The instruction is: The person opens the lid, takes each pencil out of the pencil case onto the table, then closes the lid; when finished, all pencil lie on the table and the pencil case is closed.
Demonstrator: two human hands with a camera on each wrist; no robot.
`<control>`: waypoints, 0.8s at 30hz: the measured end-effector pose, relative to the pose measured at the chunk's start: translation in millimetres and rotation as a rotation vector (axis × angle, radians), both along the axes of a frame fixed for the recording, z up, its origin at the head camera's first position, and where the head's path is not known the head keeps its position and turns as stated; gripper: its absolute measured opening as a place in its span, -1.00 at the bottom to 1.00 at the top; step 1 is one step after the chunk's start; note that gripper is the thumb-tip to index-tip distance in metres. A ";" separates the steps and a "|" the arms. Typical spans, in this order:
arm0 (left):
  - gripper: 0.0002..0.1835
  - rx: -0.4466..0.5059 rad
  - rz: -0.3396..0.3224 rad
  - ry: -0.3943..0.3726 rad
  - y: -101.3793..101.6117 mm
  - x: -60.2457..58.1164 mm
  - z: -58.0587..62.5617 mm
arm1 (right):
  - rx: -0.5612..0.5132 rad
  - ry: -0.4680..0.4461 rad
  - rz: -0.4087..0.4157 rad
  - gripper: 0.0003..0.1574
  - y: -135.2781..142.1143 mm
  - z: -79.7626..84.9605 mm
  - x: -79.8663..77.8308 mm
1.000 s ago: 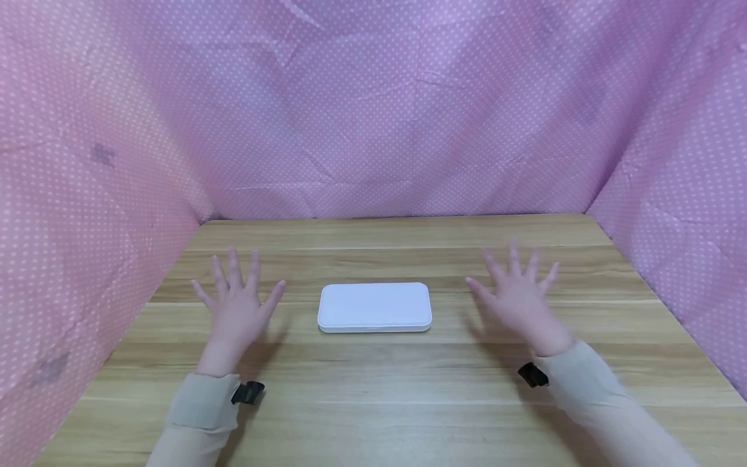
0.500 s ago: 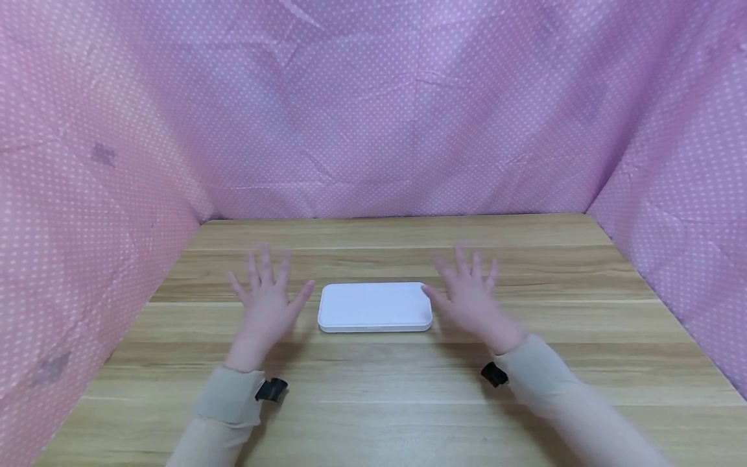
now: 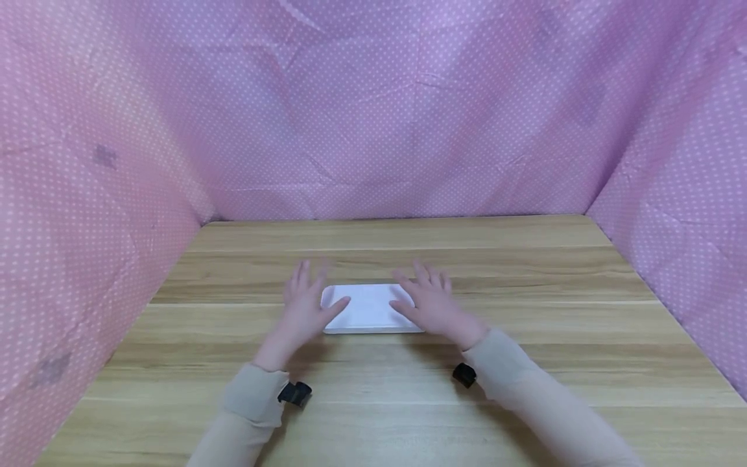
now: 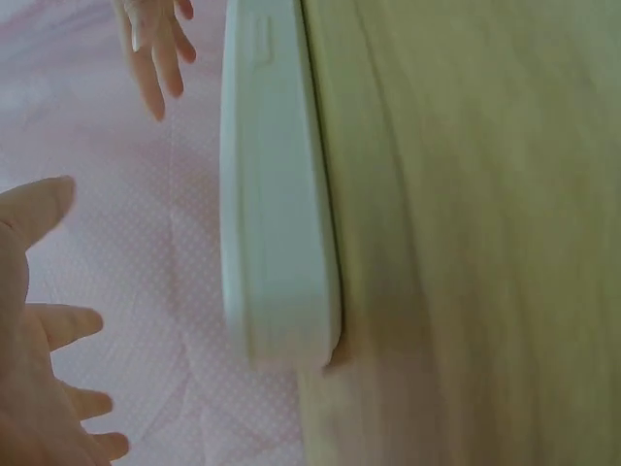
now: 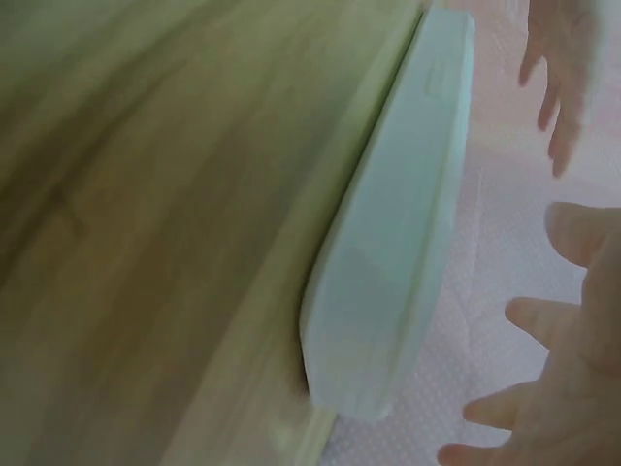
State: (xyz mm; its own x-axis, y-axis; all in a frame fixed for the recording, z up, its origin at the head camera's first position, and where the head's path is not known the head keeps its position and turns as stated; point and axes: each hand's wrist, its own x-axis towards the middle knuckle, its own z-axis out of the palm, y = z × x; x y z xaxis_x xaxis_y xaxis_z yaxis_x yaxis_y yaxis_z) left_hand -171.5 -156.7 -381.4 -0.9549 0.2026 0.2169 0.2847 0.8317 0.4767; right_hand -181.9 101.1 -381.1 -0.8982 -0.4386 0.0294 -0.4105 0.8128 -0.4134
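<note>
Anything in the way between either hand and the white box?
Nothing visible blocks the left hand or right hand: both wrist views show open space between them and the white box on the wooden table.

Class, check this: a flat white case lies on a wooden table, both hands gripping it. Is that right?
The gripping is wrong: the left hand and right hand are open and apart from the flat white case, as both wrist views show. It lies on a wooden table.

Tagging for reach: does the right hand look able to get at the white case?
Likely yes: the open right hand hovers at the right end of the white case, nothing visibly blocking it; the left hand is near the opposite end.
</note>
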 end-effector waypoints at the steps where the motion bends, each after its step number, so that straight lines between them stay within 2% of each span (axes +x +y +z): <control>1: -0.21 -0.006 -0.013 0.002 1.7 -0.8 -2.2 | 0.018 -0.007 0.011 -0.25 -1.2 -0.9 -0.4; 4: -0.25 -0.041 -0.054 -0.029 6.0 -2.3 -6.7 | 0.056 -0.029 0.047 -0.30 -3.8 -1.5 -1.4; 9: -0.19 -0.103 -0.118 -0.175 12.1 -2.8 -7.3 | 0.107 -0.083 0.111 -0.37 -5.6 2.0 -1.4; 11: -0.16 -0.111 -0.135 -0.226 14.0 -2.7 -6.5 | 0.118 -0.094 0.125 -0.35 -6.1 2.7 -2.0; 14: -0.13 -0.119 -0.157 -0.262 15.9 -3.5 -6.8 | 0.130 -0.095 0.130 -0.30 -7.2 2.5 -4.0; 18: -0.11 -0.138 -0.191 -0.262 17.0 -5.6 -9.1 | 0.143 -0.071 0.143 -0.23 -8.5 1.5 -6.8; 24: -0.18 -0.169 -0.229 -0.213 19.7 -4.4 -9.0 | 0.163 -0.034 0.187 -0.18 -8.3 0.0 -6.7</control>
State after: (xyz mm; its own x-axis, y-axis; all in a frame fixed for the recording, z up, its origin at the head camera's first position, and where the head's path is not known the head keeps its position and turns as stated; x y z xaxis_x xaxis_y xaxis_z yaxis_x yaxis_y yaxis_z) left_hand -175.9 -137.0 -390.4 -0.9006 0.4330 -0.0372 0.3822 0.8300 0.4063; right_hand -188.5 92.8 -381.1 -0.8000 -0.5941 -0.0838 -0.5484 0.7808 -0.2994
